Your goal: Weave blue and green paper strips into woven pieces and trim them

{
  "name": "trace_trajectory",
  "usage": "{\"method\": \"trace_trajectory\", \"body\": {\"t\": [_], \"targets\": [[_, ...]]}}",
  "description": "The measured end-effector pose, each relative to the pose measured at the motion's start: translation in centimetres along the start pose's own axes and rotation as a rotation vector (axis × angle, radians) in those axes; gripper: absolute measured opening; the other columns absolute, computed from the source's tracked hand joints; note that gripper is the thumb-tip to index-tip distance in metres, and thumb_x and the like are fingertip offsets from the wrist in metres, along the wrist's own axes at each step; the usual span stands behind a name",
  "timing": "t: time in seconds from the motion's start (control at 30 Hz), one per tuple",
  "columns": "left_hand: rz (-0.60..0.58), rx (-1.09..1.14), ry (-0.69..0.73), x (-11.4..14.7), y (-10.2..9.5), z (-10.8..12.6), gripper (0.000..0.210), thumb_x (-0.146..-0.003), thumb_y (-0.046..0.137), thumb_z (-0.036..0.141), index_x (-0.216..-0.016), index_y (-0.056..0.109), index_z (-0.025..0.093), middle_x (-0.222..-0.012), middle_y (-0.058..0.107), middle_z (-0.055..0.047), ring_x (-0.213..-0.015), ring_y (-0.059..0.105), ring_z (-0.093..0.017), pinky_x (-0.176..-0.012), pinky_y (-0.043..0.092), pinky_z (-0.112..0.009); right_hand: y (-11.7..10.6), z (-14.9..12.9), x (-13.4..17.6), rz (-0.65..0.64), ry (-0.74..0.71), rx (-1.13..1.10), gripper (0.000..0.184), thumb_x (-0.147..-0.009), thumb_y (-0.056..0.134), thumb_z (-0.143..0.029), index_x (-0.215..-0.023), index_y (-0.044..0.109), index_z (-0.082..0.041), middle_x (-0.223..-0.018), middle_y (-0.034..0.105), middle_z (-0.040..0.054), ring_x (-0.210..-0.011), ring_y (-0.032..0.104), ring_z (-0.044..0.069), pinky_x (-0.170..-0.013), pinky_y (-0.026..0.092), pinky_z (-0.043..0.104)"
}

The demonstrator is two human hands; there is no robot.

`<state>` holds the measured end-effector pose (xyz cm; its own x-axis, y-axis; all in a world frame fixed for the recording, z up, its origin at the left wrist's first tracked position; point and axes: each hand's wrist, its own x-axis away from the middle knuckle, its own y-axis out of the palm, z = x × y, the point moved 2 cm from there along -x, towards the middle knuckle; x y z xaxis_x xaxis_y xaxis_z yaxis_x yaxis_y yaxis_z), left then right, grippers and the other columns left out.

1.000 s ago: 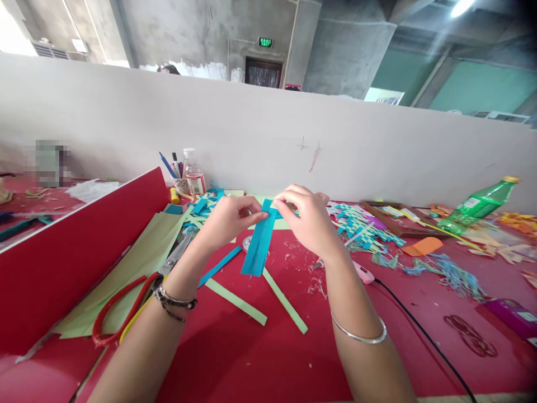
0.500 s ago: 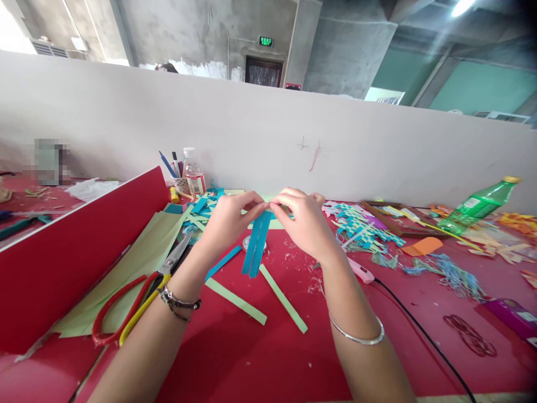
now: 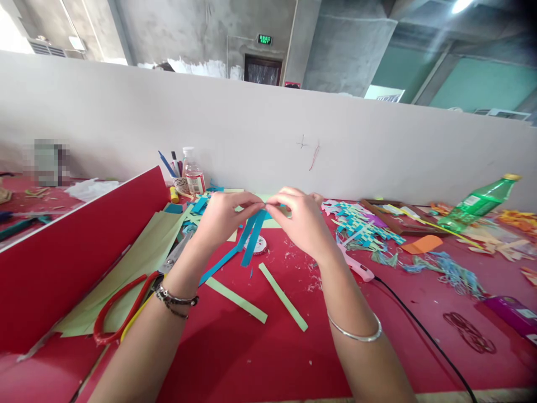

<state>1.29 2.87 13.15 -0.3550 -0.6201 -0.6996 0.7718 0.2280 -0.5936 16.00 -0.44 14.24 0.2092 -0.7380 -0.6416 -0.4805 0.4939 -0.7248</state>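
Observation:
Blue paper strips (image 3: 252, 242) hang down side by side from between my hands, their upper ends pinched in the fingertips. My left hand (image 3: 226, 217) is closed in a pinch on them, and my right hand (image 3: 297, 219) pinches close beside it, the thumbs nearly touching. Another blue strip (image 3: 218, 265) slants across the red table below my left hand. Closer to me lie two pale green paper strips (image 3: 237, 300). Partly behind the hanging strips is a round white object (image 3: 260, 244). My fingers hide the strips' top ends.
Scissors with red and yellow handles (image 3: 100, 319) lie by my left forearm on green paper sheets (image 3: 121, 285). Woven blue-green paper (image 3: 356, 224), a pink glue gun (image 3: 356, 267) with a black cord, and a tilted green bottle (image 3: 478, 202) are at right. A red divider (image 3: 104, 246) stands left.
The hanging blue strips have spread apart at their lower ends, forming a narrow gap. Both hands have shifted slightly left and still pinch the strips.

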Motion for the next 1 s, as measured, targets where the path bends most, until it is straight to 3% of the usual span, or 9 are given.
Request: {"method": "trace_trajectory", "body": {"t": [0.07,0.13,0.17,0.23,0.3,0.43,0.53,0.8,1.0], "targets": [[0.042,-0.068,-0.039,0.0,-0.4,-0.4,0.023,-0.079,0.050,0.034,-0.075,0.066,0.018,-0.070,0.067,-0.001,-0.061,0.057,-0.011,-0.056,0.040,-0.019,0.1,-0.2,-0.1,0.176,0.070,0.055,0.014,-0.083,0.044,-0.027,-0.085,0.057,-0.022,-0.090,0.058,0.0046,-0.088,0.050,0.020,-0.076,0.024,0.033],[0.085,-0.169,-0.097,0.0,-1.0,-1.0,0.024,-0.079,0.048,0.034,-0.074,0.066,0.019,-0.067,0.067,0.000,-0.058,0.056,-0.011,-0.054,0.039,-0.020,0.8,-0.4,-0.2,0.200,0.069,0.036,0.014,-0.083,0.043,-0.026,-0.086,0.056,-0.020,-0.088,0.058,0.0053,-0.085,0.051,0.018,-0.074,0.028,0.031],[0.105,-0.223,-0.123,0.1,-1.4,-1.3,0.024,-0.079,0.048,0.033,-0.074,0.066,0.019,-0.066,0.066,0.000,-0.057,0.056,-0.011,-0.054,0.039,-0.020,1.6,-0.5,-0.2,0.107,0.030,-0.001,0.014,-0.084,0.043,-0.025,-0.083,0.056,-0.020,-0.085,0.059,0.0043,-0.079,0.052,0.017,-0.070,0.031,0.029],[0.137,-0.310,-0.155,0.1,-2.2,-1.9,0.024,-0.079,0.047,0.033,-0.074,0.066,0.019,-0.064,0.066,-0.001,-0.057,0.056,-0.012,-0.057,0.039,-0.021,4.0,-0.7,0.0,-0.201,-0.077,-0.079,0.015,-0.083,0.043,-0.024,-0.080,0.057,-0.020,-0.078,0.061,0.0017,-0.068,0.053,0.013,-0.062,0.033,0.026],[0.149,-0.339,-0.170,0.2,-2.8,-2.3,0.024,-0.077,0.047,0.032,-0.074,0.066,0.018,-0.065,0.066,-0.001,-0.057,0.057,-0.012,-0.059,0.040,-0.021,7.1,-0.9,0.7,-0.510,-0.171,-0.102,0.013,-0.081,0.046,-0.021,-0.082,0.060,-0.020,-0.079,0.062,0.0015,-0.071,0.055,0.013,-0.060,0.035,0.024],[0.139,-0.264,-0.192,0.2,-3.2,-2.6,0.023,-0.075,0.048,0.031,-0.073,0.066,0.018,-0.064,0.065,0.000,-0.059,0.057,-0.012,-0.059,0.040,-0.020,12.7,-0.9,2.4,-0.690,-0.229,0.033,0.029,-0.076,0.046,-0.005,-0.098,0.058,-0.020,-0.108,0.057,0.0067,-0.100,0.050,0.020,-0.074,0.039,0.026],[0.126,-0.230,-0.203,0.2,-3.0,-2.6,0.023,-0.075,0.048,0.032,-0.072,0.065,0.017,-0.062,0.064,0.000,-0.058,0.056,-0.012,-0.057,0.040,-0.020,14.8,-0.9,3.2,-0.706,-0.186,0.064,0.032,-0.076,0.038,0.000,-0.094,0.059,-0.016,-0.106,0.057,0.0113,-0.096,0.052,0.023,-0.076,0.039,0.032],[0.093,-0.254,-0.187,0.1,-2.8,-3.0,0.024,-0.076,0.048,0.034,-0.076,0.066,0.017,-0.064,0.064,-0.001,-0.058,0.055,-0.012,-0.058,0.039,-0.022,14.3,-0.8,3.5,-0.680,-0.169,0.039,0.026,-0.074,0.039,-0.001,-0.085,0.059,-0.014,-0.096,0.060,0.0132,-0.093,0.052,0.025,-0.084,0.031,0.040],[0.109,-0.242,-0.190,0.1,-3.1,-3.2,0.022,-0.076,0.048,0.032,-0.076,0.066,0.017,-0.066,0.065,-0.001,-0.061,0.057,-0.012,-0.060,0.041,-0.021,12.0,0.6,2.2,-0.694,-0.075,-0.078,0.029,-0.075,0.040,-0.005,-0.091,0.057,-0.020,-0.073,0.063,0.0034,-0.077,0.055,0.017,-0.075,0.037,0.035]]}}
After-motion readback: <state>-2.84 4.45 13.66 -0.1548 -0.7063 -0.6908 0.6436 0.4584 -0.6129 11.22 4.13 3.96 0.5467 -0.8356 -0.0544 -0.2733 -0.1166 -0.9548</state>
